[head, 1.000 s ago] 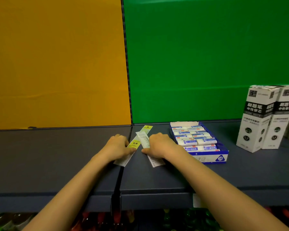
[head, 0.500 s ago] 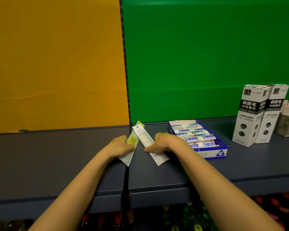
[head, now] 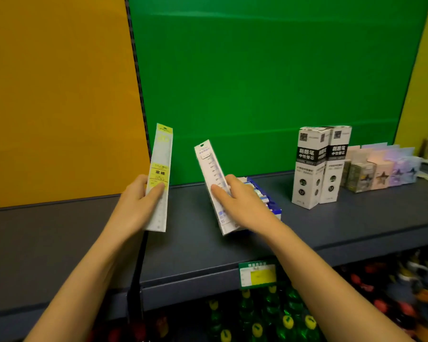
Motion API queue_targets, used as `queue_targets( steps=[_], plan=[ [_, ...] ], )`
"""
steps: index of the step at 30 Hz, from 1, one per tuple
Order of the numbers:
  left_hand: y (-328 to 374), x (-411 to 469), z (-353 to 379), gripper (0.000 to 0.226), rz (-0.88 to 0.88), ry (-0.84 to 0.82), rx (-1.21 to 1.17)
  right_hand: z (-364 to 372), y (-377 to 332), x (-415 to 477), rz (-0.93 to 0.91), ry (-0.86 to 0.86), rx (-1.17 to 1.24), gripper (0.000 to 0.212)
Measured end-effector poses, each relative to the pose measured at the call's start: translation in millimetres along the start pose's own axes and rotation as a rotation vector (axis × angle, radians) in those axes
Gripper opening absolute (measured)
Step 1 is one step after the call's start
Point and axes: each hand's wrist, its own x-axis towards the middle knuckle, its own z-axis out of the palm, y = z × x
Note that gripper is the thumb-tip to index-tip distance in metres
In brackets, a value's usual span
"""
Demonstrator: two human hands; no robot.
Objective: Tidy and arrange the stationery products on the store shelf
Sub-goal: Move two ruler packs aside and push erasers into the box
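Head view: the left hand is clamped on a yellow-labelled ruler pack, held upright above the dark shelf. The right hand grips a white ruler pack, tilted left. Behind it sits a blue eraser box; two white refill boxes stand farther right.

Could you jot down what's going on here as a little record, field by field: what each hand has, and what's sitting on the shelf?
Left hand: holds yellow-labelled ruler pack, raised, nearly upright
Right hand: holds white-and-blue ruler pack, tilted left
Shelf: dark grey
Behind right hand: blue tray of erasers, partly hidden
Further right: two tall white boxes, upright, side by side
Far right: row of small pastel boxes
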Motion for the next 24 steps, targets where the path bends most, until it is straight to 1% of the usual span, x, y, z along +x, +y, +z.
queue_targets(
  steps=[2,4,6,8,11,13,16,19,21,24],
  plan=[
    [21,-13,17,0.014,-0.001,-0.008,-0.104,-22,14,-17,0.032,0.037,0.093,0.031],
    [42,-27,39,0.011,-0.044,-0.042,-0.191,-46,30,-37,0.073,0.049,0.212,0.025],
    [61,-42,63,0.014,-0.088,-0.091,-0.235,-72,47,-57,0.129,0.059,0.301,0.018],
    [77,-57,88,0.018,-0.096,-0.142,-0.271,-99,68,-75,0.187,0.084,0.350,0.016],
    [102,-77,125,0.019,-0.086,-0.182,-0.269,-140,101,-102,0.258,0.122,0.363,0.014],
    [119,-93,150,0.014,-0.091,-0.206,-0.286,-165,125,-120,0.315,0.138,0.360,0.017],
    [142,-117,188,0.013,-0.079,-0.232,-0.268,-202,160,-145,0.383,0.196,0.353,0.020],
    [162,-136,225,0.014,-0.022,-0.244,-0.253,-239,191,-167,0.408,0.266,0.317,0.021],
    [177,-145,250,0.011,0.009,-0.255,-0.261,-263,211,-180,0.424,0.273,0.295,0.018],
    [198,-149,286,0.017,0.017,-0.283,-0.297,-295,239,-192,0.441,0.277,0.280,0.015]
  ],
)
